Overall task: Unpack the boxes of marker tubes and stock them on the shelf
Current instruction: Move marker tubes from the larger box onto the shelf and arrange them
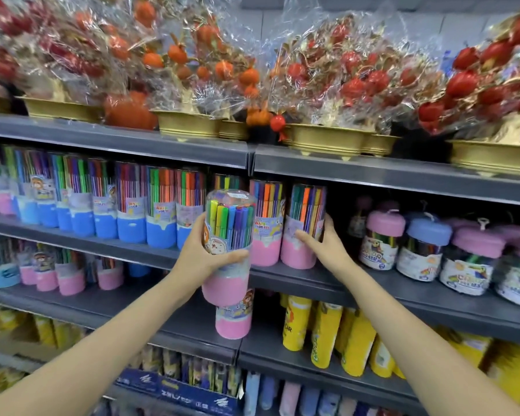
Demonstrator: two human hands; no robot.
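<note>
L hand (200,250) grips pink-base tube (227,250); R hand (324,241) fingers wrap shelf tube (302,226), tips hidden.

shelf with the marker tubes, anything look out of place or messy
One oddity: a lone pink-based marker tube stands on the shelf below, beside the yellow tubes, away from its kind. Otherwise the rows stand upright. The left hand grips a tube; the right hand grips the end tube.
</note>
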